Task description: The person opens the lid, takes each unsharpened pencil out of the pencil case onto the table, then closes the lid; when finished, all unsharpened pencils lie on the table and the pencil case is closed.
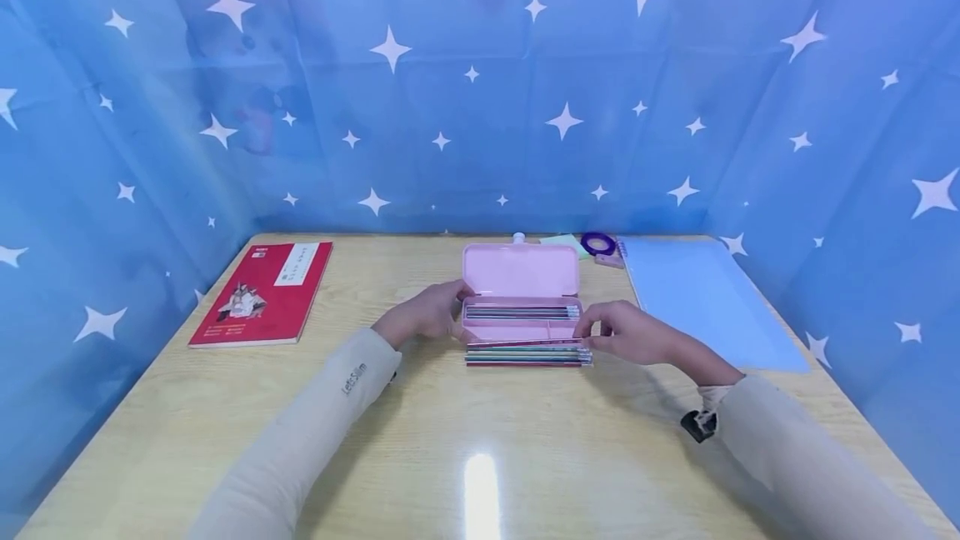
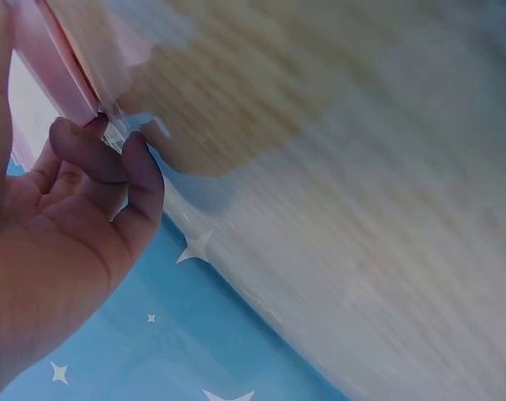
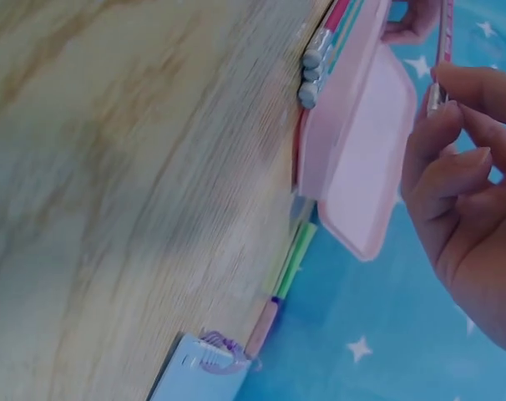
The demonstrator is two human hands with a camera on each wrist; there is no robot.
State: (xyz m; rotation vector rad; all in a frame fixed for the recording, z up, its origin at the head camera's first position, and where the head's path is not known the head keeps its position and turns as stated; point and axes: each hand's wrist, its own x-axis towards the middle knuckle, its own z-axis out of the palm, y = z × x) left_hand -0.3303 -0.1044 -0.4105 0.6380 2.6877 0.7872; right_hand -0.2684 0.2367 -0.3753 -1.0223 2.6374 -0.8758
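A pink pencil case [image 1: 521,272] lies with its lid tipped back, and several pencils [image 1: 517,312] are inside. My right hand [image 1: 628,332] pinches the silvery end of one pencil [image 3: 446,40] between thumb and fingers, above the case's front edge. At the left end of the case, my left hand [image 1: 433,309] holds its side, thumb toward the front corner and fingers toward the back. The left wrist view shows that hand [image 2: 78,217] with bent fingers against the pink edge. More pencils [image 1: 528,355] lie in a row in front of the case.
A red book [image 1: 262,294] lies at the left of the wooden table [image 1: 420,448]. To the right is a pale blue spiral pad [image 1: 705,302]. Behind the case are a purple tape roll [image 1: 597,243], a small pink item [image 1: 609,261] and green paper [image 1: 562,242].
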